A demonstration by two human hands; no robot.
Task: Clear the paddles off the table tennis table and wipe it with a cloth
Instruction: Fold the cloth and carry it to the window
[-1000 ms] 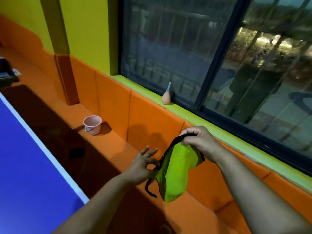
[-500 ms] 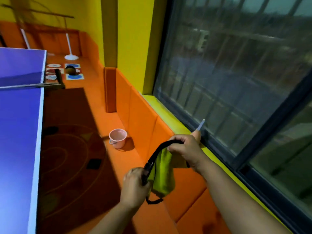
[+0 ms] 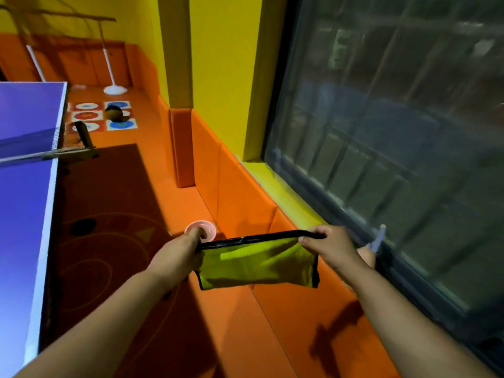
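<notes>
Indoor artificial light, fairly bright, colours heavily saturated. Desk (image 3: 24,214) casts a broad dark shadow over the floor (image 3: 231,323) alongside it. Arm shadow falls on the floor at lower right. Window (image 3: 395,132) is dark and smeared with motion blur, with faint reflections. Wide-angle bending shows at the edges. Cloth (image 3: 256,264) is slightly soft, with a bright patch.

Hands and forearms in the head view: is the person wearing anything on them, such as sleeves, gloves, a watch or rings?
Nothing worn is visible. The left hand and right hand are bare, with no gloves and no rings that can be made out. Both forearms are uncovered all the way to the bottom edge of the picture: no sleeves, watch or wristband in view.
</notes>
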